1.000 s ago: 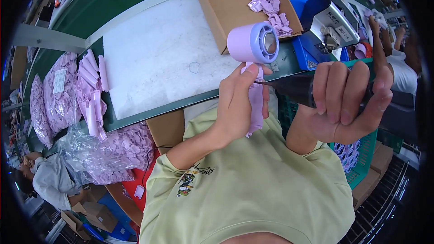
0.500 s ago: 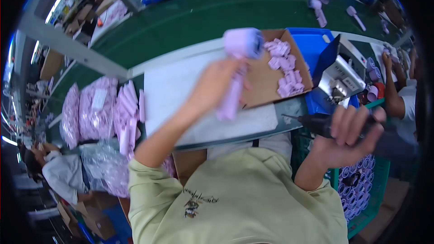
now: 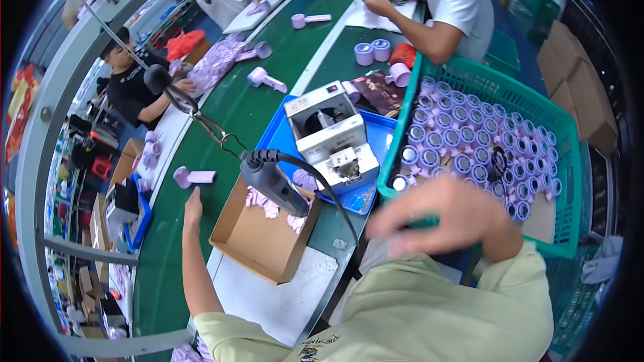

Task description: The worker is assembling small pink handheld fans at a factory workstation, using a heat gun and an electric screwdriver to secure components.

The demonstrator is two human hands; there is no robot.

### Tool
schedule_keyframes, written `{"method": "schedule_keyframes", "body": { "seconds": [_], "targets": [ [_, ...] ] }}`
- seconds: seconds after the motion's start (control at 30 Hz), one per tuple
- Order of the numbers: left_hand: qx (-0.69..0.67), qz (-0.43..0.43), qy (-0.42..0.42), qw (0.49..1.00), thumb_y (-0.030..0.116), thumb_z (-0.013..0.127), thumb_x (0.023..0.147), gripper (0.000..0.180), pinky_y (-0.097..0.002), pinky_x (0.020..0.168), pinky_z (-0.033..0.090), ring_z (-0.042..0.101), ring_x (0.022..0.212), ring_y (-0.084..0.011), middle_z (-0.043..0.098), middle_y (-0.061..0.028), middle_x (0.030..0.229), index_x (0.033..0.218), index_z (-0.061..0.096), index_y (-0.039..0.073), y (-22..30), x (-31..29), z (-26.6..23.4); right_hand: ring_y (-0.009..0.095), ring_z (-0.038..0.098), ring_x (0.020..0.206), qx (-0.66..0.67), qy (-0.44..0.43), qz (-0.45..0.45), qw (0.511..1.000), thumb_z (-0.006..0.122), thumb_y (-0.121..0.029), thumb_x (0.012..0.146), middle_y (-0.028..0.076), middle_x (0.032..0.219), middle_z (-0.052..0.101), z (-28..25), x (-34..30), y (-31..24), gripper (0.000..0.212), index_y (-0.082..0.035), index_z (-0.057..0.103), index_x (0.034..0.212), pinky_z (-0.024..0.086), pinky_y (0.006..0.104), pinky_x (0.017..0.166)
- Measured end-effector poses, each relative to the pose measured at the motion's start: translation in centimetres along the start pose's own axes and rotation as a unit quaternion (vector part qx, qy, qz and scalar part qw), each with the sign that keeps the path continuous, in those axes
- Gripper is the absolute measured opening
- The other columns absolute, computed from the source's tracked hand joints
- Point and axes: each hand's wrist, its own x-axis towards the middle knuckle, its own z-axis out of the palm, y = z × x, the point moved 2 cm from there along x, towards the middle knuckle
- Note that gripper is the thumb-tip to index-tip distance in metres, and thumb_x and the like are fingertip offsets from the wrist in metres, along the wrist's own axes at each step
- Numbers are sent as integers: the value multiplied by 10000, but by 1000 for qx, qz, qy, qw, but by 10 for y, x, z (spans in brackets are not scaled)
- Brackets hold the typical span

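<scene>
My left hand (image 3: 193, 209) is stretched over the green belt, its fingertips beside a lilac part with a round head and a straight handle (image 3: 200, 177). Its fingers look straight, not wrapped round the handle. My right hand (image 3: 446, 218), blurred by motion, is over the near edge of a green plastic basket (image 3: 570, 218). Its fingers are apart and I see nothing in them. Lilac round-headed parts (image 3: 463, 135) fill the basket in rows. Between my arms a dark electric screwdriver (image 3: 274, 181) hangs from a metal hook, its cord trailing right.
A cardboard box (image 3: 261, 248) with small lilac pieces sits on a white board (image 3: 315, 275). Behind it, a blue tray (image 3: 376, 137) holds a white boxy device (image 3: 325, 124). More lilac parts lie on the green belt (image 3: 228, 117). Other people work along it.
My view has turned right. The lilac part that my left hand held is now on the belt by its fingertips. My right hand has left the screwdriver, now hanging, and moved to the basket.
</scene>
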Motion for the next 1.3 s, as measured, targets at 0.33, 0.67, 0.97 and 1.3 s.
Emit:
{"method": "schedule_keyframes", "body": {
  "seconds": [0.33, 0.67, 0.97, 1.3],
  "targets": [
    [98, 238, 46, 965, 246, 550, 947, 365, -324, 859, 473, 626, 978, -229, 660, -188, 1057, 1124, 601, -70, 7, -155, -50, 340, 573, 1124, -413, 214, 167, 869, 692, -516, 751, 225, 1255, 552, -204, 139, 275, 720, -94, 499, 1302, 462, 409, 944],
    [77, -49, 153, 984, 306, 579, 939, 453, -294, 832, 483, 594, 977, -201, 627, -158, 1095, 1187, 578, -74, -122, -347, -145, 473, 472, 1183, -463, 78, 321, 822, 635, -757, 636, 211, 1386, 401, -213, 198, 346, 974, -233, 350, 1406, 414, 507, 988],
    [11, 7, 197, 980, 254, 544, 958, 338, -293, 696, 494, 634, 769, -184, 663, -94, 838, 1025, 599, -73, -128, -355, -134, 359, 582, 1063, -392, 146, 160, 894, 627, -675, 716, 171, 1107, 546, -175, 229, 302, 797, -154, 481, 1300, 480, 469, 863],
    [293, 21, 325, 899, 218, 588, 886, 392, -480, 989, 357, 458, 1171, -399, 569, -244, 1156, 1138, 550, -79, -164, -373, -95, 183, 561, 1024, -40, 195, -85, 976, 753, -503, 687, 112, 1153, 550, -159, 123, 69, 756, -64, 503, 1250, 467, 322, 879]
  ]
}}
